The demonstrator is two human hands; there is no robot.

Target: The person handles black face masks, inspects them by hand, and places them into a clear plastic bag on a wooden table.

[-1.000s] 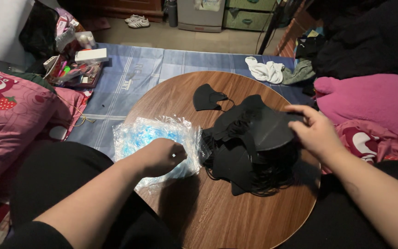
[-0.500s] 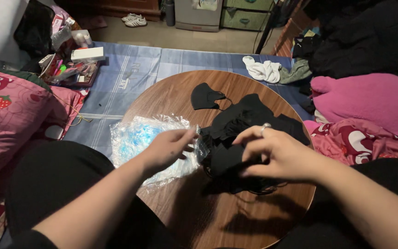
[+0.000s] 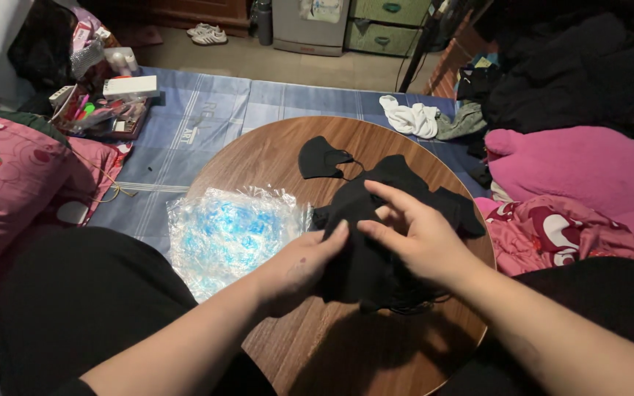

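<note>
A pile of black face masks (image 3: pixel 365 253) lies on a round wooden table (image 3: pixel 273 154). My left hand (image 3: pixel 299 268) rests on the pile's left edge, fingertips pressing a mask. Over the middle of the pile my right hand (image 3: pixel 412 235) hovers with fingers spread, its fingertips touching the masks. One single black mask (image 3: pixel 321 158) lies apart, farther back on the table. A clear crinkled plastic bag with blue contents (image 3: pixel 229 235) sits on the table just left of my left hand.
Pink pillows (image 3: pixel 9 183) lie at the left and pink bedding (image 3: pixel 574 176) at the right. A blue mat (image 3: pixel 207 110) covers the floor beyond the table, with white cloth (image 3: pixel 412 117), a cluttered tray (image 3: pixel 104 110) and shoes (image 3: pixel 207 33) farther back.
My left hand left the plastic bag and moved right onto the mask pile. My right hand came in from the pile's right side to its middle, fingers now spread.
</note>
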